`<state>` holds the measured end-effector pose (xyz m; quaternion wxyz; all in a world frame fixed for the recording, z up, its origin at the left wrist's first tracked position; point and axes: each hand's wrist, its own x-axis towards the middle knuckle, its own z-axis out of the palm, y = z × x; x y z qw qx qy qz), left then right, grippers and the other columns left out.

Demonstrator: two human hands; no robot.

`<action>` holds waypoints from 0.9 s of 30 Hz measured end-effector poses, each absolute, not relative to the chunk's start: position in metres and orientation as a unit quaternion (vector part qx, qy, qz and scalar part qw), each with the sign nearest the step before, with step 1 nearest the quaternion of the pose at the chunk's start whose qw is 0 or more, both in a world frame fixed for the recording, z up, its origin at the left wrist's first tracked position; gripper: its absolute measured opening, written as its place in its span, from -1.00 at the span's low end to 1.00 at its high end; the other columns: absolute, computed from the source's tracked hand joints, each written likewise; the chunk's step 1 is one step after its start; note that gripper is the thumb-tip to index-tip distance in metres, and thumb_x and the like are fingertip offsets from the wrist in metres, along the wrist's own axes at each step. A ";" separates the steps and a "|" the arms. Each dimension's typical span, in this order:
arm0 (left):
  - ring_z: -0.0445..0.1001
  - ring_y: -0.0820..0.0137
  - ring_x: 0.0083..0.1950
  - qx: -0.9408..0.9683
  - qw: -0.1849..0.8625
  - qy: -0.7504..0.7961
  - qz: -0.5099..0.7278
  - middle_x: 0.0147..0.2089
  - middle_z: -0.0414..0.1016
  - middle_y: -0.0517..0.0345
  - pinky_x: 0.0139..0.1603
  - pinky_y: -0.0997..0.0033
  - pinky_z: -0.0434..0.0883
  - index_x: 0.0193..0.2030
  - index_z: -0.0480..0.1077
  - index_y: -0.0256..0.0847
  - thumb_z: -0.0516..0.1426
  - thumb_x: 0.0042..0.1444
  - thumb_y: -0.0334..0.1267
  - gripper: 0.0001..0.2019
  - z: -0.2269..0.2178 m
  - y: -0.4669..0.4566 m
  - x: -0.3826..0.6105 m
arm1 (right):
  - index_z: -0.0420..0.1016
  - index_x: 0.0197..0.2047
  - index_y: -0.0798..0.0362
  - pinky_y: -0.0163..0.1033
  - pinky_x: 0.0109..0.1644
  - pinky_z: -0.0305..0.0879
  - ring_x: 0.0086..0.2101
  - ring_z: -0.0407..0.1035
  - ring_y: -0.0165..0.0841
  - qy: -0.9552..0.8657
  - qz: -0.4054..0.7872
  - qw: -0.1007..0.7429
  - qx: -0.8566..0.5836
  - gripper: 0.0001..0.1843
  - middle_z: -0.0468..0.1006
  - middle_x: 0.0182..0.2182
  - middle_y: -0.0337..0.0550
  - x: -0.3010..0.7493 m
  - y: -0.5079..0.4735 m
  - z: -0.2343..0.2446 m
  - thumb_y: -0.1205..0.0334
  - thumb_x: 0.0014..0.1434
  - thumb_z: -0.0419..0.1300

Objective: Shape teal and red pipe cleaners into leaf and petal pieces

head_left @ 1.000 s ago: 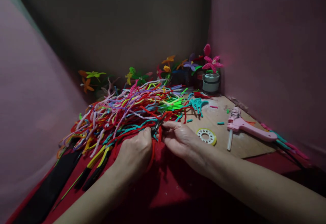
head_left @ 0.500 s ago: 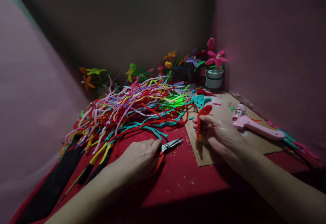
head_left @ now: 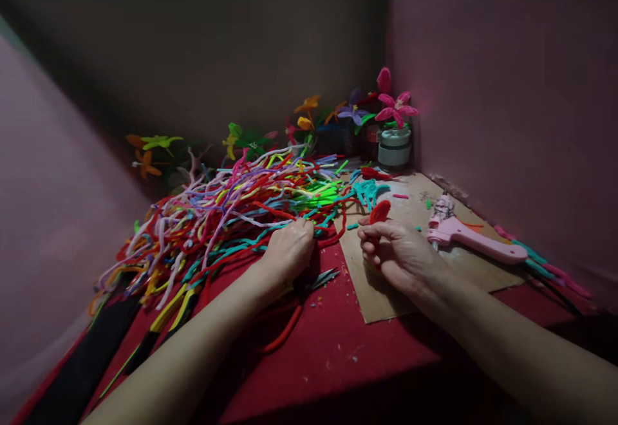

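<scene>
My left hand (head_left: 288,249) reaches into the near edge of a big heap of coloured pipe cleaners (head_left: 232,209), its fingers curled down among the strands; what they grip is hidden. The small scissors (head_left: 319,279) with red handles lie on the red cloth just under that wrist. My right hand (head_left: 398,254) is closed over the brown cardboard sheet (head_left: 386,299), pinching a red pipe-cleaner loop (head_left: 379,212) that sticks up above its fingers.
A pink glue gun (head_left: 476,239) lies on the cardboard to the right. Finished pipe-cleaner flowers (head_left: 393,106) and a small pot (head_left: 394,147) stand in the back corner. Pink walls close both sides. Black strips (head_left: 82,364) lie at the lower left.
My left hand let go of the scissors, left them on the cloth and moved forward into the pile. My right hand carried the red loop over the cardboard and holds it there.
</scene>
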<state>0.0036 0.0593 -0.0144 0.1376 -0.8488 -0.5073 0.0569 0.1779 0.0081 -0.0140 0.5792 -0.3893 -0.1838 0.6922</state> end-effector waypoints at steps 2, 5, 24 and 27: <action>0.43 0.31 -0.27 -0.842 0.138 -0.519 0.059 -0.26 0.40 -0.04 -0.34 0.38 0.33 -0.15 0.30 -0.28 -0.15 0.16 -0.36 -0.75 -0.017 0.062 0.004 | 0.31 -0.54 0.14 -0.46 -0.67 -0.05 -0.69 0.13 -0.58 -0.184 0.701 0.569 -0.387 -0.94 0.33 -0.68 -0.27 0.179 0.008 -0.015 0.44 -0.16 0.13; 0.43 0.32 -0.26 -0.850 0.134 -0.507 0.045 -0.20 0.37 -0.06 -0.35 0.39 0.32 -0.15 0.33 -0.27 -0.16 0.16 -0.34 -0.72 -0.017 0.067 0.002 | 0.33 -0.51 0.13 -0.46 -0.68 -0.06 -0.69 0.12 -0.57 -0.186 0.713 0.559 -0.380 -0.94 0.32 -0.70 -0.27 0.179 0.007 -0.015 0.45 -0.15 0.13; 0.02 0.63 -0.69 -0.718 -0.382 -0.535 -0.227 -0.71 0.09 0.36 -0.68 0.59 -0.04 -0.48 0.32 -0.30 0.10 -0.04 -0.13 -0.77 0.029 0.077 -0.017 | 0.31 -0.51 0.11 -0.46 -0.70 -0.15 -0.72 0.04 -0.62 -0.230 0.716 0.558 -0.351 -0.84 0.23 -0.71 -0.39 0.174 0.005 -0.020 0.41 -0.22 0.23; 0.12 0.60 -0.62 -0.789 -0.298 -0.501 -0.193 -0.66 0.19 0.30 -0.62 0.59 0.06 -0.52 0.33 -0.31 0.06 0.00 -0.17 -0.77 0.032 0.065 -0.006 | 0.32 -0.44 0.11 -0.46 -0.71 -0.21 -0.72 0.03 -0.62 -0.265 0.705 0.561 -0.344 -0.76 0.22 -0.70 -0.41 0.170 0.006 -0.022 0.34 -0.22 0.29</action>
